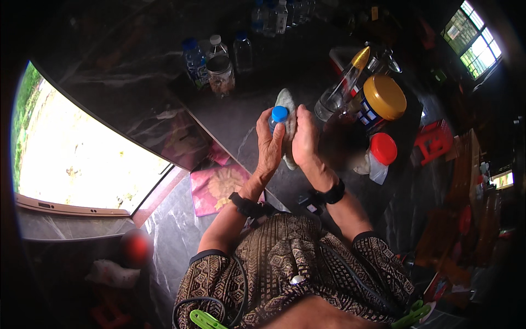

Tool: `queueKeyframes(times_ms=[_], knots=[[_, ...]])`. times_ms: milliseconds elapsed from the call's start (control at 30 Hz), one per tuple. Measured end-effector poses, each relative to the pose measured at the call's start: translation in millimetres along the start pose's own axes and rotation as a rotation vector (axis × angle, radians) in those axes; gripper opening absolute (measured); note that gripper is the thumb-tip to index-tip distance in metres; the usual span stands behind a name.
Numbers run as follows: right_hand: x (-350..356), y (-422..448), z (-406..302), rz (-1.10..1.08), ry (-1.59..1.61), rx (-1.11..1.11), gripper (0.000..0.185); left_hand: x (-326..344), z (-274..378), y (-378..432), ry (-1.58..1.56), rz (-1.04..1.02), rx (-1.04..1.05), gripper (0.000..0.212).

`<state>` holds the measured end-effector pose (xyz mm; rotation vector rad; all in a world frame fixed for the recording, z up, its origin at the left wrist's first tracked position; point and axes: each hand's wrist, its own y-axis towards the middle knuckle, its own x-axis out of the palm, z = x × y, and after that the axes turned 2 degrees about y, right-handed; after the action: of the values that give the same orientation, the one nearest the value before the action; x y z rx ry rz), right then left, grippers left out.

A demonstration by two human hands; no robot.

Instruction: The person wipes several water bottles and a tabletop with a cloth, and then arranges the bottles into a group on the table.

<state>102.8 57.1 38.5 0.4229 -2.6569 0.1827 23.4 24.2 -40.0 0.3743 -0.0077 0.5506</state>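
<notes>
A clear plastic bottle with a blue screw cap (280, 113) stands between my hands, over the dark table. My left hand (269, 146) is wrapped around it, with the thumb just below the cap. A pale grey-green cloth (289, 119) lies against the bottle's right side. My right hand (306, 140), its fingers straight and together, presses the cloth towards the bottle from the right. Most of the bottle's body is hidden by my left hand and the cloth.
Right of my hands are a glass vessel (328, 105), a gold-lidded jar (384, 98) and a red-lidded jar (383, 149). Several bottles (243, 53) and an open-topped jar (221, 76) stand at the far left. A pink floral cloth (218, 187) lies left; a red stool (433, 142) stands right.
</notes>
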Motion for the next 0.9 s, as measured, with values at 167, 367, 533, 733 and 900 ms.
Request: queueKeyframes(times_ms=[167, 367, 533, 733, 900], knots=[[-12, -9, 15, -0.333, -0.141, -0.236, 0.040, 4, 1, 1, -0.035, 0.160, -0.102, 0.053], [-51, 16, 49, -0.286, -0.340, -0.248, 0.041, 9, 6, -10, 0.084, -0.013, -0.031, 0.070], [-53, 25, 63, -0.174, -0.153, -0.012, 0.036, 4, 19, -15, 0.205, 0.005, -0.047, 0.071], [-91, 50, 76, -0.291, -0.530, -0.450, 0.034, -14, 35, -13, 0.458, -0.028, 0.099, 0.067], [-123, 57, 60, -0.466, -1.363, -0.729, 0.020, -19, 26, 5, 0.235, -0.321, -0.001, 0.077]])
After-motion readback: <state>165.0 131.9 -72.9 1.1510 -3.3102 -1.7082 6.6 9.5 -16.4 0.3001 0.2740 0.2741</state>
